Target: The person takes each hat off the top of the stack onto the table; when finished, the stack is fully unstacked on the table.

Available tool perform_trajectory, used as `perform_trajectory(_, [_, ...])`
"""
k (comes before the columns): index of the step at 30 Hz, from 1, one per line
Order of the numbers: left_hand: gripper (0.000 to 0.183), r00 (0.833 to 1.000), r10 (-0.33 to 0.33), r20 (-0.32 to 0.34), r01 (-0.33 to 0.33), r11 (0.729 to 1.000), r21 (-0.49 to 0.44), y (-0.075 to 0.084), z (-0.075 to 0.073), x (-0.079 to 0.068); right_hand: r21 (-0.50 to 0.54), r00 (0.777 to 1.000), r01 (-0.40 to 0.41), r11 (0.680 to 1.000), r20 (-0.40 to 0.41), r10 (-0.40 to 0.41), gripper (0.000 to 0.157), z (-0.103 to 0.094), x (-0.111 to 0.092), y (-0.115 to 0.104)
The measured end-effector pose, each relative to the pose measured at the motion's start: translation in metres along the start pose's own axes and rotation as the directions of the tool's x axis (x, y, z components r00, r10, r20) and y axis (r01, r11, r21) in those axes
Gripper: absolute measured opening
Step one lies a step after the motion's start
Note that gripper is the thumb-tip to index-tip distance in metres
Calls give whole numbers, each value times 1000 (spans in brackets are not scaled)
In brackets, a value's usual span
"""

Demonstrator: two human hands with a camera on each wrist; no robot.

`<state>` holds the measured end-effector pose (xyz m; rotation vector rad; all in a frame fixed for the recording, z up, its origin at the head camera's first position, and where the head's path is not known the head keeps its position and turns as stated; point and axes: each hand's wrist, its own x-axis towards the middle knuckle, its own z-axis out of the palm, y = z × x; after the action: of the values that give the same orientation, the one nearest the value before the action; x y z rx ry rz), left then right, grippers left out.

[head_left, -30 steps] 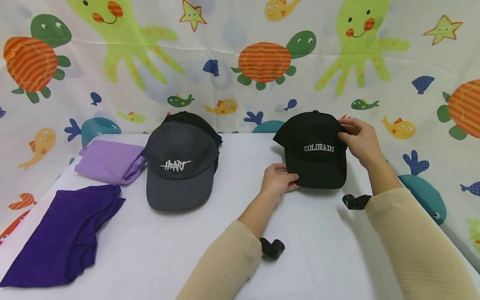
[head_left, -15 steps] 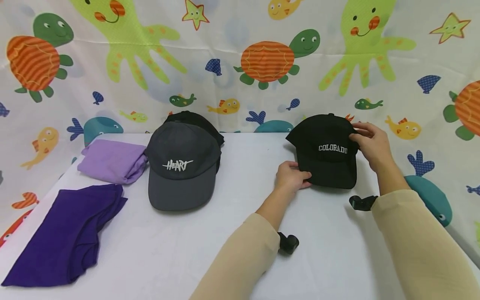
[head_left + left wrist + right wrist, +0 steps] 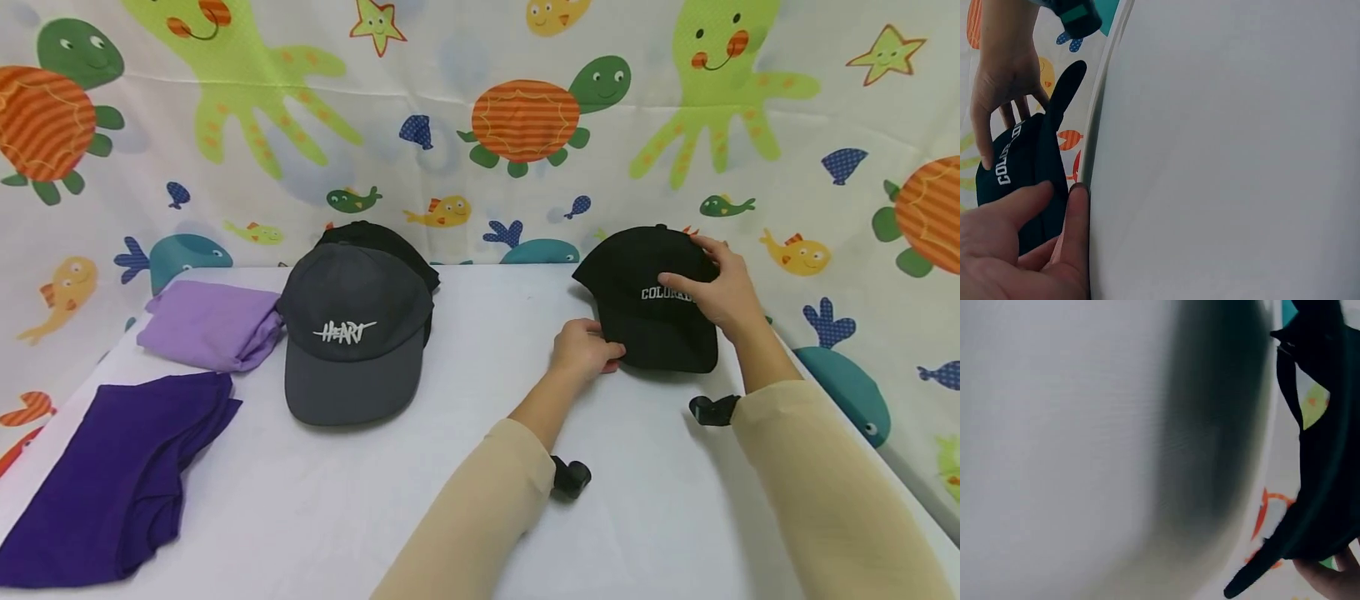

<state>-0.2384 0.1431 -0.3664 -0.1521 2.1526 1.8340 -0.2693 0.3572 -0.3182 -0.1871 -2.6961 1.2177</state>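
A black baseball cap (image 3: pixel 660 342) with white COLORADO lettering stands at the table's far right, brim towards me. My left hand (image 3: pixel 581 354) pinches the left edge of its brim, thumb in front and fingers behind. My right hand (image 3: pixel 723 287) holds the right side of the crown, its thumb across the front over part of the lettering. In the left wrist view, my right hand (image 3: pixel 1010 81) spans the same cap (image 3: pixel 1007 175). The right wrist view shows the cap's dark side (image 3: pixel 1329 487) with part of a hand behind it; whose is unclear there.
A dark grey HEART cap (image 3: pixel 356 387) overlaps another black cap (image 3: pixel 397 246) left of centre. Folded lilac cloth (image 3: pixel 210 321) and dark purple cloth (image 3: pixel 105 475) lie at the left. A sea-creature curtain (image 3: pixel 450 83) hangs behind the white table (image 3: pixel 300 500).
The black cap and both hands shifted right, mostly in the first half second. The right thumb then slid leftwards from the crown's edge onto its front. My left hand kept its pinch on the brim.
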Motion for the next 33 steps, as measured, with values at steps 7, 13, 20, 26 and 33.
perform_trajectory(7, [55,993,13,119,-17,999,28,-1,-6,3,-149,999,46,988,-11,-48,110,10,-3,6])
perform_trajectory(13, [53,990,16,143,-36,990,137,2,-4,3,-206,999,51,977,14,-49,116,16,-4,8])
perform_trajectory(20, [42,995,-27,99,21,998,66,4,-4,0,-244,1000,30,969,4,-30,113,17,0,10])
perform_trajectory(26, [23,985,-25,170,36,998,-57,-2,-21,-8,-259,1000,7,966,1,-7,112,13,11,13])
perform_trajectory(33, [22,952,-4,307,31,996,-83,-18,-52,-23,-257,999,48,965,25,-43,113,-2,17,30])
